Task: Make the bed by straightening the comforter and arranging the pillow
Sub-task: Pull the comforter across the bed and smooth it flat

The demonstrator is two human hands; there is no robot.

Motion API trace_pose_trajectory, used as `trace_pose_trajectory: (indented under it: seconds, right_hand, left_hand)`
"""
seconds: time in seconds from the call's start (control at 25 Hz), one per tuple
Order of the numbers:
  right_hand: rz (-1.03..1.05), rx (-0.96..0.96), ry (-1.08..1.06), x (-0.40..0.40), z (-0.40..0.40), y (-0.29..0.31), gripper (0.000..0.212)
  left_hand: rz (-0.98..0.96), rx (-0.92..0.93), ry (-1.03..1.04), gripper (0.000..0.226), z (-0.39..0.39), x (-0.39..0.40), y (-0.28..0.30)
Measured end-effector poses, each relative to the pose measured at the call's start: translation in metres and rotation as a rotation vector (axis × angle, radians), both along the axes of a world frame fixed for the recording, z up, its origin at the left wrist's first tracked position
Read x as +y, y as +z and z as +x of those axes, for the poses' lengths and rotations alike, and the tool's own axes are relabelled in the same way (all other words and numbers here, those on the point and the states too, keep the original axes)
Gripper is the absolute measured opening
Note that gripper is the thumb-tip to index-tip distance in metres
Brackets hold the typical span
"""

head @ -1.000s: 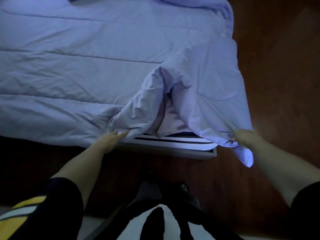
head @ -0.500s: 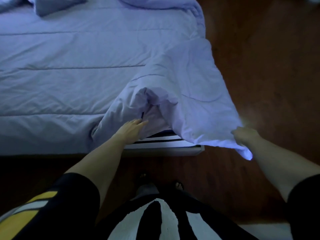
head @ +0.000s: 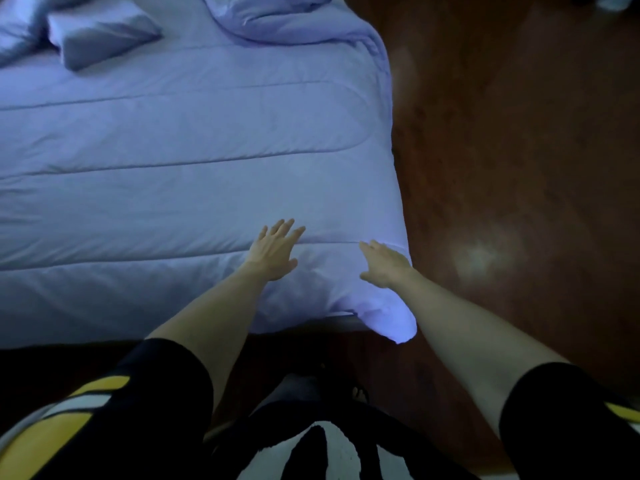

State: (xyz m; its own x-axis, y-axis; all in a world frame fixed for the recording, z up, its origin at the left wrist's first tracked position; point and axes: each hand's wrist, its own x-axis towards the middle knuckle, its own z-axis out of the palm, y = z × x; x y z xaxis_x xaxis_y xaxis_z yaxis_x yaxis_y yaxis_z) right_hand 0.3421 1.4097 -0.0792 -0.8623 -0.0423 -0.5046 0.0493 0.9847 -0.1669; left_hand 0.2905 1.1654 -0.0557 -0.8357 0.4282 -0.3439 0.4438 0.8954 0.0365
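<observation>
the comforter (head: pixel 194 188) runs off the left edge; the pillow (head: pixel 100 36) is cut by the top edge; the bed frame is hidden beneath.

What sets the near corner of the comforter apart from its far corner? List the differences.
The near corner lies flat and smooth, with its tip hanging over the bed's edge; the far corner is bunched into thick folds on top of the bed. Both hands, left hand and right hand, are spread open over the near corner; nothing touches the far corner. Both are the same lilac fabric.
</observation>
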Motion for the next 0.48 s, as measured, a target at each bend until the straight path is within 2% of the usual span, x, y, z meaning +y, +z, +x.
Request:
trace_pose_trajectory:
  seconds: [0.16, 0.48]
  right_hand:
    - [0.043, -0.047, -0.015, -0.006, -0.02, -0.002, 0.071]
    - [0.131, 0.122, -0.09, 0.051, -0.091, 0.044, 0.07]
  left_hand:
    - [-0.03, -0.125, -0.078, 0.069, -0.023, -0.001, -0.012]
    - [-0.028, -0.087, -0.122, 0.067, -0.115, 0.052, 0.022]
